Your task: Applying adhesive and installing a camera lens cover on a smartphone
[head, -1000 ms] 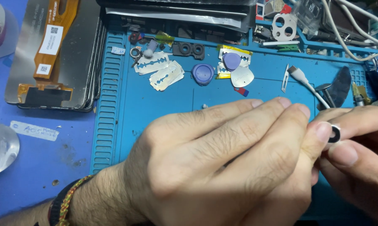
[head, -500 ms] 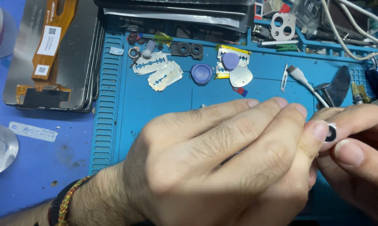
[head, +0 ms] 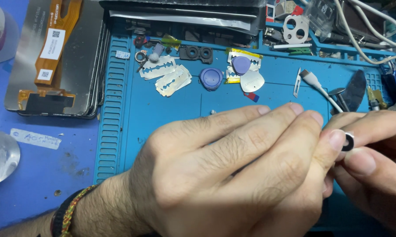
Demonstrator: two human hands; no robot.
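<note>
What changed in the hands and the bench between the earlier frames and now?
Almost nothing. The left hand and right hand keep pinching the small black ring between their fingertips, shifted at most slightly. The razor blades, purple picks, white cable and phone screen panel lie as before on the blue mat.

razor blades, purple picks, white cable

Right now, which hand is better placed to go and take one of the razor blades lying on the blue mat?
Probably the left hand. The razor blades lie toward its side of the blue mat, and its fingers only touch the small black ring. The right hand pinches that ring, so it seems occupied.
</note>
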